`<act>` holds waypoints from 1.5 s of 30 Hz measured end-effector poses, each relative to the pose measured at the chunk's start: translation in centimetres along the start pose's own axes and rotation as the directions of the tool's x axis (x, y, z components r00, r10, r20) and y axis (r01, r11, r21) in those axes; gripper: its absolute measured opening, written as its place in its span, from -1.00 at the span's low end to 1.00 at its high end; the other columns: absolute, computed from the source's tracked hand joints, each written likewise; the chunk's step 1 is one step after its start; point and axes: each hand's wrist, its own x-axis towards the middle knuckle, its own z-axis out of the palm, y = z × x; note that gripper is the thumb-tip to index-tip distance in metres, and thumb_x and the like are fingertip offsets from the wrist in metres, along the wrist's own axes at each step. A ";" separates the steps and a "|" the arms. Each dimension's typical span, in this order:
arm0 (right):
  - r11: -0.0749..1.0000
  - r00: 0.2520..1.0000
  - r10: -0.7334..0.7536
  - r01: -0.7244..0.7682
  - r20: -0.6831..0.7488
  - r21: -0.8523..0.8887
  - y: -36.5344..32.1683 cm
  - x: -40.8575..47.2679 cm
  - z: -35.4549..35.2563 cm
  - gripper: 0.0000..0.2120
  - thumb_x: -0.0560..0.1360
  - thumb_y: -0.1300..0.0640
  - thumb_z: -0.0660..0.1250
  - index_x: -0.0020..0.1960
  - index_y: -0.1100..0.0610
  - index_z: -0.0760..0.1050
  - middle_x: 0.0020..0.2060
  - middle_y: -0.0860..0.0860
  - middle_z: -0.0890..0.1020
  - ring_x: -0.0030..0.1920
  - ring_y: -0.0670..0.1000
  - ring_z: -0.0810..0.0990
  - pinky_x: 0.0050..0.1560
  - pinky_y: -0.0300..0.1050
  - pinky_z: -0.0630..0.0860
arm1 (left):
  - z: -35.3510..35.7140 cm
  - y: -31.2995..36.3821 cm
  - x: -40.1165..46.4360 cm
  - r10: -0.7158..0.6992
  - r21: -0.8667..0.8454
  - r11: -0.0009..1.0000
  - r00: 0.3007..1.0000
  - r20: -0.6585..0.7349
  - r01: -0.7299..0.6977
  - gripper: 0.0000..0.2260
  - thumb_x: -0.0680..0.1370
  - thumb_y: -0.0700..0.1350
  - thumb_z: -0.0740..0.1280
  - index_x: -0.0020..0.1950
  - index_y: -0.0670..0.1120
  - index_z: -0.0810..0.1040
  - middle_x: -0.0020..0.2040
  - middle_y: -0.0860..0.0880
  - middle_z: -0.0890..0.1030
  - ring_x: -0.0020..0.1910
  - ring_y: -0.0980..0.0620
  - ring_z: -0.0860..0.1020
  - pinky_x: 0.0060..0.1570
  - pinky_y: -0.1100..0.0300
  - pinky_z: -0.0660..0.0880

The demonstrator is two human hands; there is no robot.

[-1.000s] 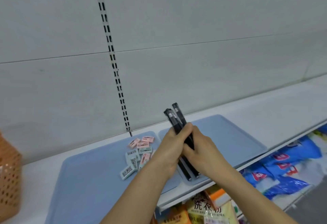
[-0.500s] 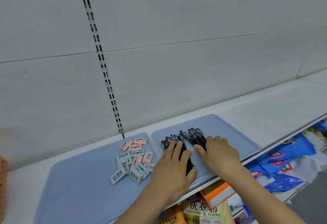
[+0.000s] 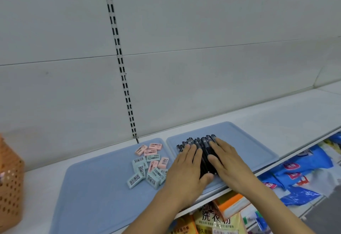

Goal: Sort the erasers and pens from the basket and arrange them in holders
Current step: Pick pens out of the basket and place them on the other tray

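Two flat hands, left and right, press black pens on the right tray. Neither grip closes on anything; erasers lie left

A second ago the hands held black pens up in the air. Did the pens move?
Yes. The pens came down and now lie flat in a row on the right blue tray, under both hands.

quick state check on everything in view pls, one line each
pens: lying flat in a row on the right tray, under both hands
erasers: loose pile on the left tray
right tray: right half bare
left hand: flat on pens
right hand: flat on pens
orange basket: upright at left edge
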 end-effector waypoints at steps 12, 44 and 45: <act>0.774 0.813 -0.346 0.529 -0.468 0.348 -17.6 -1.6 1.4 -0.82 0.54 0.21 0.28 0.04 0.07 0.63 0.02 -0.11 0.61 0.10 -0.07 0.55 0.10 -0.31 0.40 | -10.9 -7.5 -16.1 -0.174 -0.254 0.967 0.776 -0.606 0.019 -0.71 0.59 0.12 0.18 0.28 0.15 0.50 0.17 0.25 0.53 0.18 0.30 0.43 0.19 0.32 0.34; 0.533 0.558 -0.827 0.739 0.068 0.413 -51.9 -1.1 7.8 -0.80 0.60 0.02 0.25 -0.20 -0.13 0.42 -0.35 -0.12 0.53 -0.31 -0.11 0.49 -0.23 -0.06 0.45 | -22.7 -28.2 -36.1 -0.789 -0.947 0.319 0.546 -0.283 -0.030 -0.69 0.63 0.09 0.20 0.24 -0.08 0.51 0.07 0.00 0.69 0.06 0.06 0.66 0.09 0.11 0.58; 0.536 0.543 -0.833 0.739 0.109 0.409 -52.2 -1.2 7.9 -0.84 0.57 -0.02 0.28 -0.19 -0.13 0.45 -0.32 -0.12 0.55 -0.30 -0.12 0.51 -0.21 -0.05 0.48 | -23.0 -27.9 -35.7 -0.818 -0.956 0.254 0.495 -0.293 -0.146 -0.75 0.66 0.00 0.17 0.20 -0.12 0.50 0.03 -0.05 0.70 0.03 0.00 0.67 0.04 0.09 0.60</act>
